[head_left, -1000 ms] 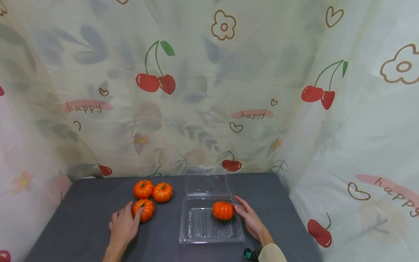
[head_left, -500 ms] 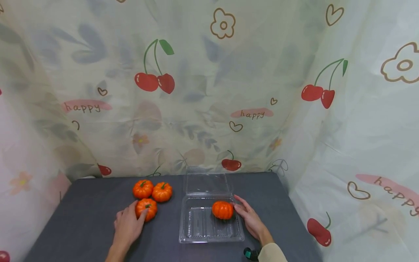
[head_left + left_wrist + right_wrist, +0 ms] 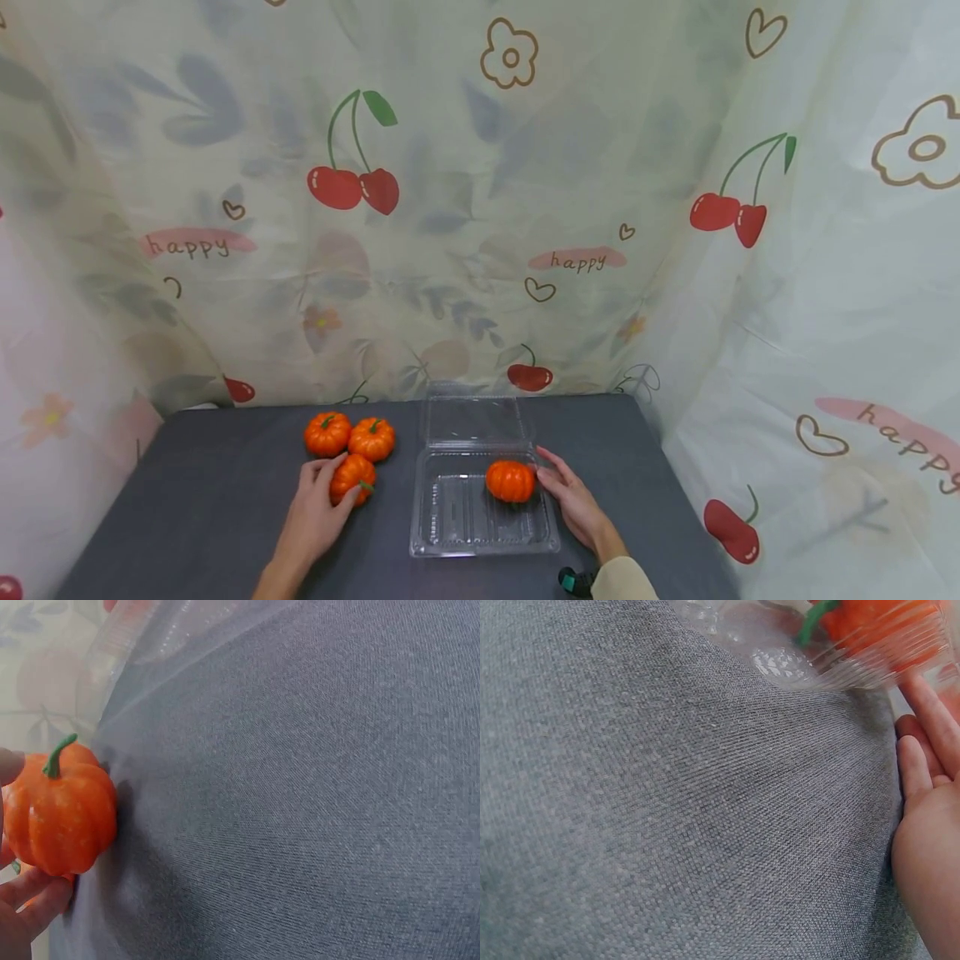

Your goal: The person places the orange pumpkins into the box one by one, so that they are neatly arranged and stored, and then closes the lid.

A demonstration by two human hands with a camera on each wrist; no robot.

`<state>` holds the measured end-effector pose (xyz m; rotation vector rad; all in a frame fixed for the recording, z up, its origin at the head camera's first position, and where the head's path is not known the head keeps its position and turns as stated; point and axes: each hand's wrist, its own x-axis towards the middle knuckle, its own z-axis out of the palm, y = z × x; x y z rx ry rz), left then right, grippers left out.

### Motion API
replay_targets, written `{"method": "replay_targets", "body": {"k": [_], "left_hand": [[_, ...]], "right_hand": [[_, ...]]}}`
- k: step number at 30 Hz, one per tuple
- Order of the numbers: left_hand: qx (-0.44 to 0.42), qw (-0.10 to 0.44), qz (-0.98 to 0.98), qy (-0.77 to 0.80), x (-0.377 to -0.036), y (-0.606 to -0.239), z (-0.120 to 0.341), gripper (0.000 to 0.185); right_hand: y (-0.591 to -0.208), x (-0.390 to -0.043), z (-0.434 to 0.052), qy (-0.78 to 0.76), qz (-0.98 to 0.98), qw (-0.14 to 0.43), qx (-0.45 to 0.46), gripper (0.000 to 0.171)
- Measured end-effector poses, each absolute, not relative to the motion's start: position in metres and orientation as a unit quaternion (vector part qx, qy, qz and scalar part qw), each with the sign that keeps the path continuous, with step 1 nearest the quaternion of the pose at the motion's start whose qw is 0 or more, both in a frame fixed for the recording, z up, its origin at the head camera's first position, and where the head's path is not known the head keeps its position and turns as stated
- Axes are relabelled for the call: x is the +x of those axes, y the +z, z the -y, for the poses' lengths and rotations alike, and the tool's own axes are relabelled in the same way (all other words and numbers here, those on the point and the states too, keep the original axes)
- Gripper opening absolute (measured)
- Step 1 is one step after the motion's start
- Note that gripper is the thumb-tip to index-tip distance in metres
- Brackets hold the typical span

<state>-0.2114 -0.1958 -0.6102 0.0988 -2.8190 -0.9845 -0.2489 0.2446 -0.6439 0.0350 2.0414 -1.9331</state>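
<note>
My left hand (image 3: pixel 327 492) grips a small orange pumpkin (image 3: pixel 354 475) on the dark grey table (image 3: pixel 202 500), tipped so its green stem points right. In the left wrist view the same pumpkin (image 3: pixel 64 817) sits between my thumb and fingers (image 3: pixel 26 900). Two more pumpkins (image 3: pixel 327 433) (image 3: pixel 372 438) stand just behind it. A clear clamshell box (image 3: pixel 480 548) lies open to the right, with one pumpkin (image 3: pixel 511 481) in its far right corner. My right hand (image 3: pixel 561 486) lies flat on the table with straight fingers against the box's right side (image 3: pixel 802 660).
The box's lid (image 3: pixel 476 421) lies folded back towards the cherry-print curtain (image 3: pixel 480 250), which closes in the table at the back and on both sides. A small dark and teal object (image 3: pixel 573 582) shows by my right sleeve.
My left hand has closed round the nearest pumpkin and drawn it to the right, tipping it over. The right hand and the box have stayed still.
</note>
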Motion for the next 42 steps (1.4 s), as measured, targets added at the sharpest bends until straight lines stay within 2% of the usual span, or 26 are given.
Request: {"method": "replay_targets", "body": {"k": [7,12,20,23,34,42], "left_hand": [[-0.001,0.08,0.939,-0.333,-0.214,-0.605,0.193,0.041],[-0.018,0.085,0.937,-0.337,-0.215,-0.598,0.191,0.04],[-0.039,0.184,0.918,-0.348,-0.218,-0.579,0.184,0.049],[-0.044,0.203,0.91,-0.359,-0.219,-0.57,0.178,0.053],[-0.069,0.209,0.879,-0.423,-0.23,-0.542,0.154,0.062],[-0.085,0.178,0.86,-0.47,-0.237,-0.53,0.136,0.055]], "right_hand": [[-0.644,-0.249,-0.245,-0.678,-0.717,0.164,0.012,0.059],[-0.644,-0.249,-0.246,-0.68,-0.714,0.165,0.009,0.058],[-0.643,-0.248,-0.247,-0.679,-0.715,0.163,0.01,0.058],[-0.643,-0.249,-0.247,-0.68,-0.715,0.164,0.007,0.057],[-0.644,-0.247,-0.249,-0.681,-0.714,0.164,-0.003,0.055],[-0.646,-0.25,-0.249,-0.68,-0.714,0.165,0.0,0.057]]}}
